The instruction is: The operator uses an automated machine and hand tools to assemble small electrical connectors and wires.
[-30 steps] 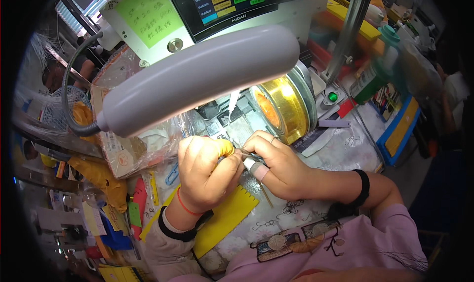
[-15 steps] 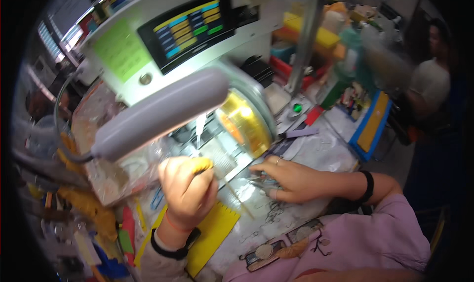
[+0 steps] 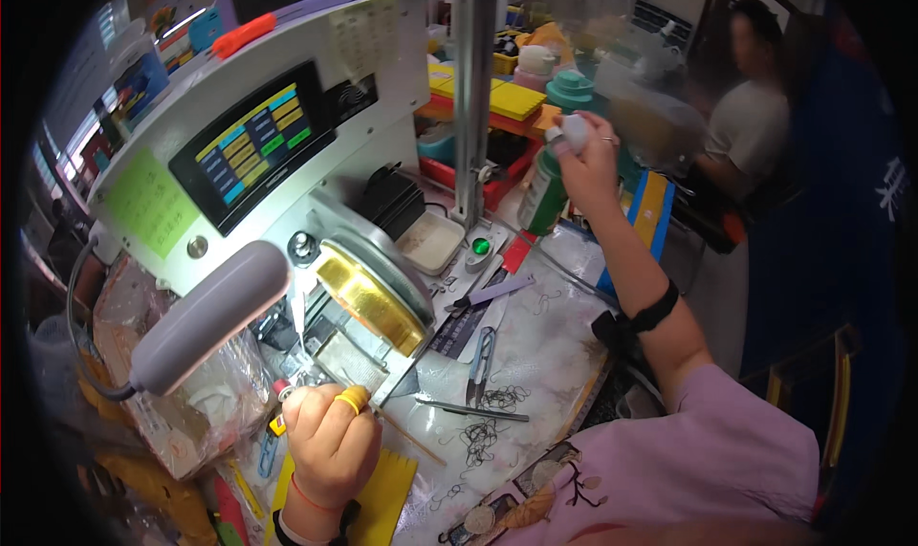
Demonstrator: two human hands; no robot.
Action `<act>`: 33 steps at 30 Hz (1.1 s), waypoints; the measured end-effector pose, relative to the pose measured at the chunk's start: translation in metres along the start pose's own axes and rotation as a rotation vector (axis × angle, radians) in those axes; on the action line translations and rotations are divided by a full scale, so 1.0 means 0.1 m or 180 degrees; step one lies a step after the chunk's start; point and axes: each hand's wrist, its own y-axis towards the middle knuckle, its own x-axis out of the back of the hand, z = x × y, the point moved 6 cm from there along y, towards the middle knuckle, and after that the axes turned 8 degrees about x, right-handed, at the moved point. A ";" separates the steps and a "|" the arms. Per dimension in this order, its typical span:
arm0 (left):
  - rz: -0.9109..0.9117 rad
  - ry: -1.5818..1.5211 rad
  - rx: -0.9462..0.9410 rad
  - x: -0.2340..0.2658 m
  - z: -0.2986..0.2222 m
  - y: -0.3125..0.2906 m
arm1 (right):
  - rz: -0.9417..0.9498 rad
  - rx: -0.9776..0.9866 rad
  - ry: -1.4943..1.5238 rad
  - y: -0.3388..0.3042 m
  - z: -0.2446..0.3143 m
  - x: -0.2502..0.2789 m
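Observation:
My left hand (image 3: 335,441) is closed beside the front edge of the machine's lit work area (image 3: 354,360). A yellow cover sits on one finger, and whatever the fingers hold is hidden. A thin tan stick (image 3: 411,439) slants out from beside this hand; whether it is gripped cannot be told. Stretched out to the far right, my right hand (image 3: 590,163) is closed around the white top (image 3: 574,132) of a green bottle (image 3: 543,197). Dark tweezers (image 3: 473,410) and a blue-handled tool (image 3: 481,360) lie on the table between the hands.
A grey lamp (image 3: 210,316) hangs over the work area, near a yellow-rimmed round magnifier or guard (image 3: 368,297). Black thread-like loops (image 3: 478,441) lie scattered on the table. A metal post (image 3: 471,97) rises behind. Another person (image 3: 751,125) is at the far right.
My right hand has left the tool near the work area and reached up and right to the bottle. The view has shifted right; my left hand stays closed beside the machine.

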 end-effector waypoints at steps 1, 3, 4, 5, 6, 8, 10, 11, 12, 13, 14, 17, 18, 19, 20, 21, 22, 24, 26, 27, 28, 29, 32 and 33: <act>-0.0027 0.0031 0.0056 -0.01 0.03 -0.01 | -0.0629 0.0527 0.0237 -0.08 0.32 0.12; -0.0274 -0.0193 0.0193 -0.01 0.07 0.02 | -0.0938 0.1031 0.1317 -0.27 0.92 0.41; -0.0373 -0.0214 0.0244 -0.01 0.08 0.02 | -0.0679 0.1110 0.2262 -0.38 1.17 0.41; -0.0527 -0.0230 0.0251 -0.01 0.10 0.00 | -0.0448 0.1158 0.3224 -0.51 1.37 0.40; -0.0582 -0.0193 0.0356 0.01 0.11 -0.02 | -0.0051 0.1475 0.3303 -0.63 1.61 0.32; -0.0643 -0.0137 0.0453 0.06 0.13 -0.03 | 0.0724 0.1900 0.3077 -0.76 2.04 0.23; -0.0612 -0.0052 0.0217 0.10 0.11 -0.11 | 0.1167 0.1988 0.2879 -0.85 2.23 0.00; -0.0608 -0.0029 0.0255 0.10 0.12 -0.13 | 0.0946 0.2220 0.3004 -0.89 2.23 -0.12; -0.0630 0.0070 0.0153 0.10 0.09 -0.12 | 0.0713 0.2460 0.3116 -0.92 2.23 -0.17; -0.0650 0.0164 0.0050 0.10 0.06 -0.11 | 0.0734 0.2472 0.3138 -0.95 2.23 -0.20; -0.0732 0.0216 -0.0042 0.11 0.04 -0.10 | 0.0768 0.2272 0.3254 -0.97 2.20 -0.23; -0.0749 0.0259 -0.0061 0.12 0.03 -0.09 | 0.0810 0.2034 0.3353 -0.96 2.19 -0.24; -0.0748 0.0262 -0.0049 0.11 0.04 -0.10 | 0.0826 0.1994 0.3306 -0.95 2.20 -0.24; -0.0768 0.0278 -0.0069 0.11 0.04 -0.10 | 0.0840 0.1951 0.3261 -0.95 2.21 -0.25; -0.0785 0.0294 -0.0091 0.11 0.04 -0.10 | 0.0846 0.1945 0.3271 -0.95 2.21 -0.26; -0.0782 0.0290 -0.0088 0.10 0.04 -0.10 | 0.0834 0.1950 0.3279 -0.95 2.21 -0.26; -0.0804 0.0302 -0.0095 0.10 0.04 -0.10 | 0.0820 0.1955 0.3287 -0.96 2.21 -0.26; -0.0822 0.0314 -0.0097 0.10 0.03 -0.11 | 0.0827 0.2003 0.3288 -0.96 2.20 -0.27; -0.0746 0.0311 -0.0043 0.10 0.04 -0.12 | 0.0841 0.2055 0.3291 -0.97 2.20 -0.26; -0.0745 0.0315 -0.0039 0.10 0.04 -0.12 | 0.0891 0.2009 0.3248 -0.96 2.20 -0.27; -0.0779 0.0312 -0.0041 0.10 0.03 -0.12 | 0.0943 0.1964 0.3204 -0.96 2.21 -0.27; -0.0815 0.0308 -0.0043 0.10 0.03 -0.12 | 0.0947 0.1965 0.3207 -0.97 2.21 -0.28; -0.0766 0.0288 -0.0049 0.09 0.00 -0.07 | 0.0861 0.1980 0.3185 -0.95 2.17 -0.21; -0.0785 0.0260 -0.0092 0.08 0.00 -0.05 | 0.0892 0.1847 0.3211 -0.94 2.14 -0.20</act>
